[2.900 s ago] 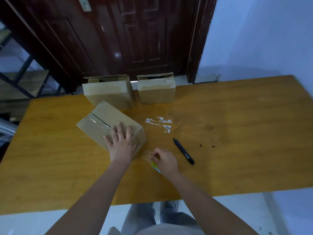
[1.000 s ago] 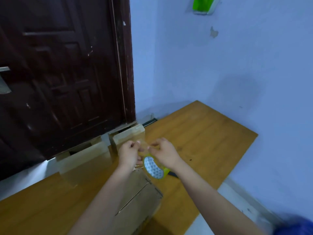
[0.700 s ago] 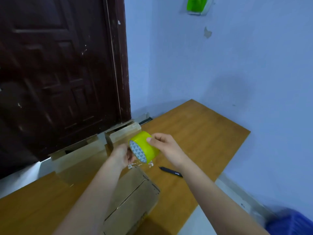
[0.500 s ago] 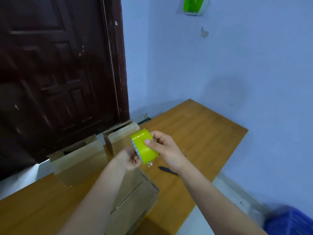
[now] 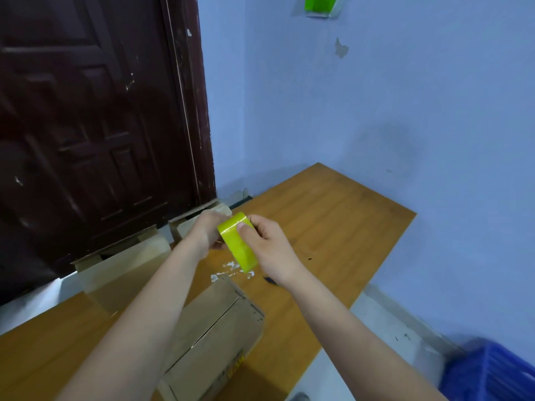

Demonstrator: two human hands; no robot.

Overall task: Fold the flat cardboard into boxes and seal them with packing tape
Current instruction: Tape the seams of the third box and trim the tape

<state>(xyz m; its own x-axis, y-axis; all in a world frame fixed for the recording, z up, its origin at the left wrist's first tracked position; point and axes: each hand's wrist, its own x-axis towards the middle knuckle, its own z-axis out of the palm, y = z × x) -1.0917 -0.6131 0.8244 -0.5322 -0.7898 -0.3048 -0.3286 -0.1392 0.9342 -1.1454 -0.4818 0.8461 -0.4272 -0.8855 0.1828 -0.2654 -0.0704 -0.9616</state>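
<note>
While the right hand point(image 5: 267, 250) grips the tape roll point(image 5: 238, 246), the left hand point(image 5: 207, 231) pinches its far side.

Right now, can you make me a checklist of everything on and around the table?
Surface: wooden table, white scraps stuck on it.
Job's things: yellow-green tape roll held up in both hands; folded cardboard box below the arms, top seam not yet taped; two more boxes at the far edge.
Clutter: dark pen, mostly hidden.
Hands: left hand and right hand grip the roll.
Cables: nothing seen.
Surroundings: dark door, blue wall, blue crate.
</note>
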